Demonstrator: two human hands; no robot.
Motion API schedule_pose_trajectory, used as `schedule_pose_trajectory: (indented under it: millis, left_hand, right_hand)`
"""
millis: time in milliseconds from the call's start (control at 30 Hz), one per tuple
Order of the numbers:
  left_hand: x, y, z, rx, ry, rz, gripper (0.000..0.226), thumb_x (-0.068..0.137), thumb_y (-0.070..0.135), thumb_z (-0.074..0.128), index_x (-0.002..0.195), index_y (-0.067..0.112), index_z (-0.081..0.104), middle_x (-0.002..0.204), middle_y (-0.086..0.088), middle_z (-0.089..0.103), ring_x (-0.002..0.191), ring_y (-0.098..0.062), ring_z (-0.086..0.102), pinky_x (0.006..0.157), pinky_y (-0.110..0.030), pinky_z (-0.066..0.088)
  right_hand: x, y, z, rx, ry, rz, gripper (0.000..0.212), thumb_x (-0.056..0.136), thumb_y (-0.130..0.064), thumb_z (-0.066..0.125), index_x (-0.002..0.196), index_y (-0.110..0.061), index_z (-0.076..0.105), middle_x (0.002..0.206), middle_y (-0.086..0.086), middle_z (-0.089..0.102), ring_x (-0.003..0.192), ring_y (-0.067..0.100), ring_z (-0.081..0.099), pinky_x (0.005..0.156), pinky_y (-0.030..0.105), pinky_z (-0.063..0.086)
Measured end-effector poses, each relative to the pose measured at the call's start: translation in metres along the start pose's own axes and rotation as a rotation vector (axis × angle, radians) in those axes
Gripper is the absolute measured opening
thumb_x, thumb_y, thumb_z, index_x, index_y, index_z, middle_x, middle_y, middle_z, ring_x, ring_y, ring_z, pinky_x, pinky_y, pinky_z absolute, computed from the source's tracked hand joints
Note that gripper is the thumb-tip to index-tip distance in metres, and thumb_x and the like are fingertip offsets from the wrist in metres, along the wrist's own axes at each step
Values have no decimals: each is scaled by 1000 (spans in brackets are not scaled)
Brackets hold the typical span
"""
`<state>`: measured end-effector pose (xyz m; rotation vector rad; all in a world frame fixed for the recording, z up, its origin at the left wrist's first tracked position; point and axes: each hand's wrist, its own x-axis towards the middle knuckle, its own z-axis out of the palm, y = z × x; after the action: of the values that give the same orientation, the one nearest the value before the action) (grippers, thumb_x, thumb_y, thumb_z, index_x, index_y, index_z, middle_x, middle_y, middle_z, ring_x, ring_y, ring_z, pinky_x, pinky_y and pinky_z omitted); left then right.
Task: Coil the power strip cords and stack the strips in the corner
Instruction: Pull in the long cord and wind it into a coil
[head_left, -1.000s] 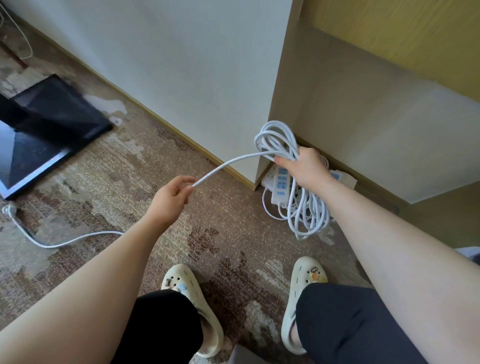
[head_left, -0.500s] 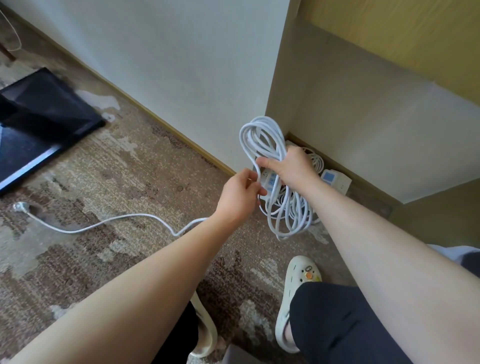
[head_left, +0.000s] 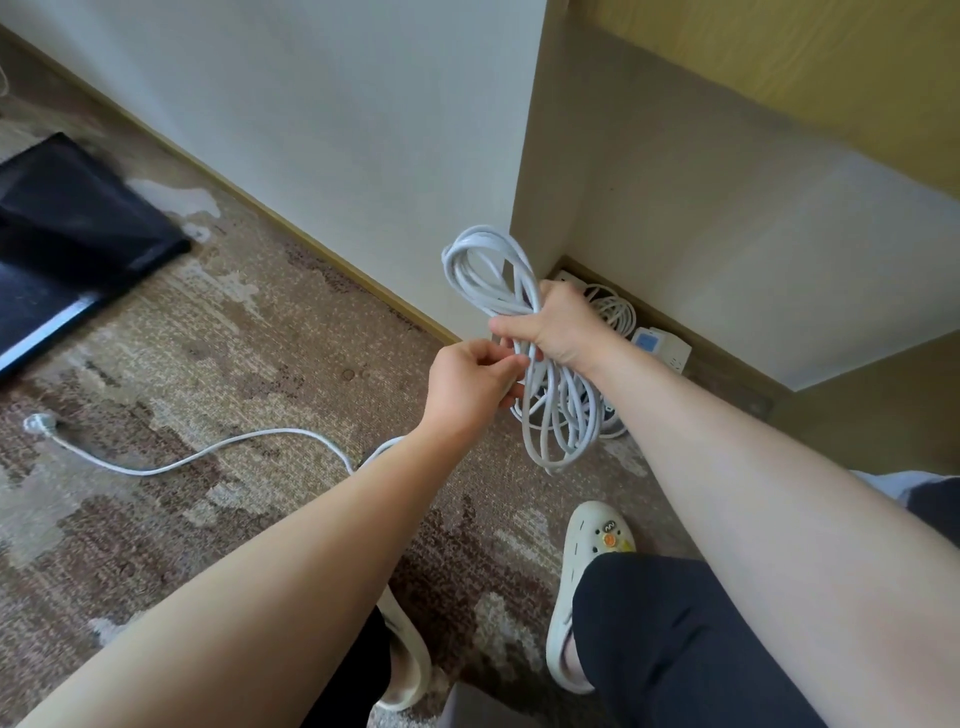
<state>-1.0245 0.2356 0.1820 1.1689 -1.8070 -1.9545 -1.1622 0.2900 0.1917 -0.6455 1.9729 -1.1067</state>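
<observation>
My right hand (head_left: 558, 327) grips a bundle of white cord loops (head_left: 493, 275) at its middle; the loops stick up above the hand and hang down below it. My left hand (head_left: 467, 384) pinches the same cord right beside the bundle. The loose cord tail (head_left: 218, 447) runs left across the carpet to its plug (head_left: 39, 423). Behind my right hand, in the corner, lie a coiled cord (head_left: 615, 312) and a white power strip with a blue face (head_left: 660, 348). The strip of the held cord is mostly hidden behind the loops.
A black flat panel (head_left: 67, 249) lies on the patterned carpet at the left. A white wall and a beige cabinet side (head_left: 540, 156) form the corner. My two feet in cream clogs (head_left: 597, 535) and dark trouser legs stand near the bottom.
My left hand has brought the cord from out at the left up to the bundle. The tail on the floor has been pulled closer, with the plug dragged toward me.
</observation>
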Motion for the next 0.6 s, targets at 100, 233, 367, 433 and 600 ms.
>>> schedule_pose_trajectory:
  millis: [100,233,367,433,600]
  left_hand:
    - [-4,-3,-4,38,-70,7,13,90,17,67,86,7,71,79,-10,74,71,-23,71,73,-39,61]
    - [-12,-10,-14,103,-141,44,9,92,13,64,94,12,73,81,-2,75,75,-12,71,72,-24,58]
    - [-12,-11,-8,140,-33,98,11,90,13,66,88,19,75,73,0,72,60,-9,63,60,-25,54]
    - [-12,-8,-5,117,-13,111,15,90,13,67,83,24,75,68,3,71,56,-5,62,55,-22,51]
    - [-11,-10,-20,248,-154,130,13,95,21,60,88,21,70,73,2,70,63,-8,63,63,-29,55]
  right_hand:
    - [-1,-4,0,-11,37,-29,17,77,-12,76,88,-7,64,67,7,70,61,20,69,64,38,60]
    - [0,-3,-4,-22,123,-22,20,76,-19,76,89,-10,63,67,6,69,61,21,69,66,43,60]
    - [-1,-4,4,-10,116,-36,34,74,-24,83,98,-11,64,80,2,71,76,17,71,74,35,57]
    - [-1,-5,7,-36,132,-42,29,74,-21,82,95,-12,64,79,2,71,79,20,71,77,37,57]
    - [-1,-5,5,-110,202,-58,16,81,-25,72,86,-19,59,73,0,64,70,18,64,67,35,53]
